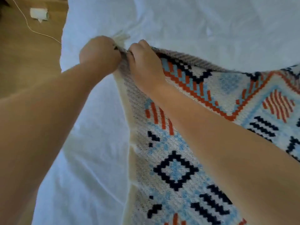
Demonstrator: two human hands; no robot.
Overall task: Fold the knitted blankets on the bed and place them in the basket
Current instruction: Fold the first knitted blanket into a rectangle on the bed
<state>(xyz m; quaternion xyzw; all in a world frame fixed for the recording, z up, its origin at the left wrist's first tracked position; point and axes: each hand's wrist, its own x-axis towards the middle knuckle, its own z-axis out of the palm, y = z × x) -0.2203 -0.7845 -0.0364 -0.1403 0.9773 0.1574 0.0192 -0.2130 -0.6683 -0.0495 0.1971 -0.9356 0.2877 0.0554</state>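
Both hands pinch one blanket corner, lifted off the bed.

Left hand and right hand sit almost touching, fingers curled tight on the blanket edge by the tassels, likely matching corners for a fold. Blanket drapes right and toward the camera over the white bed. Free sheet ahead; bed edge and floor left. Basket not visible.

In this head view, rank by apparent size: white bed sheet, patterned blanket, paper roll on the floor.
1. white bed sheet
2. patterned blanket, close behind, partly hidden
3. paper roll, smallest, though farthest away
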